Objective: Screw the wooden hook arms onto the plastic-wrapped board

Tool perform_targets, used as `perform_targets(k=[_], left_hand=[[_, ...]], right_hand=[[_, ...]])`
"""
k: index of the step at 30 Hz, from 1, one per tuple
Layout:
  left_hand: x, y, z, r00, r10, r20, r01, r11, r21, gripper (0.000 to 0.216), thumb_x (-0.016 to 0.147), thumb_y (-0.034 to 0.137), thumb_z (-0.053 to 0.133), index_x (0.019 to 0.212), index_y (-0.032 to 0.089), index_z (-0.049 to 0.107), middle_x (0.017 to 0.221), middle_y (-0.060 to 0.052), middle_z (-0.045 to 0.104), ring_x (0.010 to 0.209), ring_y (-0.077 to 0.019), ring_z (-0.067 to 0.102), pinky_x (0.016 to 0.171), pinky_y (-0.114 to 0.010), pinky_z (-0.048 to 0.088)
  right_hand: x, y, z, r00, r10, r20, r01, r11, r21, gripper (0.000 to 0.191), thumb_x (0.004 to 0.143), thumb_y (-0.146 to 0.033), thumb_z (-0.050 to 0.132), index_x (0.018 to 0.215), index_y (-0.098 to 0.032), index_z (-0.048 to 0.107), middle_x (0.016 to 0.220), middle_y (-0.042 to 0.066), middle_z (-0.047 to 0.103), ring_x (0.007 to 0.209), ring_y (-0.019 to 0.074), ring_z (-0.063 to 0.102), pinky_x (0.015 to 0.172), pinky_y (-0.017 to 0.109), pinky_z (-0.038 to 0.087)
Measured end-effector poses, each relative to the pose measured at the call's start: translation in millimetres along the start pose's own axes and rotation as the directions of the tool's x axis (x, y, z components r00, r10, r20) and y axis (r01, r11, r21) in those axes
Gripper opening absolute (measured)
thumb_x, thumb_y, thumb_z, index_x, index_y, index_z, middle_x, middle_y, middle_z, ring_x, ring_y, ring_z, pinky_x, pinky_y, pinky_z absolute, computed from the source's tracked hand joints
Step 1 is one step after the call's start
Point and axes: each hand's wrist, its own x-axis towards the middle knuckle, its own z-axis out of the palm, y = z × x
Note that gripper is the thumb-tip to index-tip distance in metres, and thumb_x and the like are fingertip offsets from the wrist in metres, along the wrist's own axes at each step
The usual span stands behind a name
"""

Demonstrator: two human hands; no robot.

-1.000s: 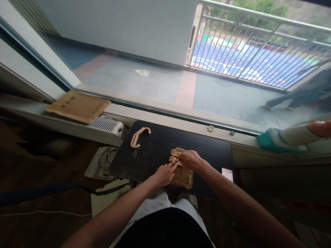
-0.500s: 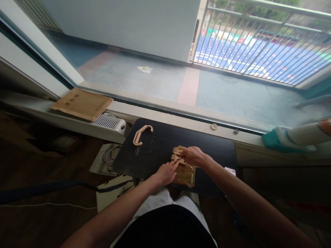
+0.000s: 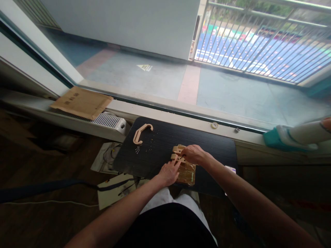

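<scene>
Pale wooden pieces with rounded ends (image 3: 175, 157) are sitting on a shiny brown rectangular block (image 3: 188, 176), near edge of the black wood-grain bench (image 3: 155, 163). Not much changed in the last second: right hand (image 3: 194, 154) is in about the same place, but the left hand (image 3: 169, 172) seems to have its fingers a bit more spread on the nearer piece. I'd call that steadying, same spot being worked. Right grip's narrow, pinching a thin dark tool (image 3: 181, 157); left's fairly wide, wrapped around nothing. Silvery screws or nails (image 3: 138, 149) and a pale wooden C-shaped bracket (image 3: 141, 129) lie off left, untouched.
</scene>
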Motion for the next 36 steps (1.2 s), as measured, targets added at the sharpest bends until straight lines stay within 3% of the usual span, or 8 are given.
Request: perform_targets(k=[14, 20, 25, 36], left_hand=[[0, 0, 4, 1.0, -0.008, -0.007, 0.008, 1.0, -0.009, 0.061, 0.083, 0.031, 0.043, 0.14, 0.018, 0.027, 0.151, -0.014, 0.021, 0.111, -0.03, 0.052, 0.088, -0.043, 0.045], [0, 1, 6, 0.999, -0.024, -0.042, 0.022, 0.999, -0.044, 0.058, 0.087, 0.029, 0.037, 0.141, 0.013, 0.024, 0.149, -0.013, 0.027, 0.112, -0.0261, 0.051, 0.091, -0.039, 0.044], [0, 1, 10, 0.996, -0.045, -0.079, 0.039, 0.997, -0.071, 0.055, 0.088, 0.028, 0.034, 0.14, 0.013, 0.026, 0.147, -0.01, 0.031, 0.112, -0.0247, 0.049, 0.092, -0.037, 0.043], [2, -2, 21, 0.993, -0.038, -0.113, 0.026, 0.994, -0.105, 0.055, 0.089, 0.031, 0.033, 0.142, 0.018, 0.026, 0.147, -0.008, 0.032, 0.112, -0.0251, 0.047, 0.089, -0.038, 0.044]], right_hand=[[3, -3, 3, 1.0, 0.026, 0.001, -0.026, 0.998, 0.051, 0.035, 0.083, -0.023, 0.045, 0.108, -0.034, 0.067, 0.096, 0.004, 0.071, 0.089, 0.0196, 0.065, 0.075, 0.028, 0.046], [1, -4, 5, 0.999, 0.032, -0.001, -0.032, 0.998, 0.06, 0.033, 0.084, -0.023, 0.042, 0.103, -0.031, 0.068, 0.097, 0.004, 0.071, 0.091, 0.0196, 0.065, 0.076, 0.028, 0.046], [2, -5, 4, 0.999, 0.015, 0.037, -0.016, 0.999, 0.029, 0.032, 0.085, -0.022, 0.042, 0.103, -0.028, 0.067, 0.097, 0.006, 0.07, 0.091, 0.0198, 0.065, 0.076, 0.028, 0.046], [6, -20, 6, 1.0, -0.025, 0.002, 0.025, 0.999, -0.04, 0.028, 0.086, -0.016, 0.041, 0.095, -0.016, 0.068, 0.092, 0.012, 0.07, 0.089, 0.0221, 0.066, 0.073, 0.027, 0.049]])
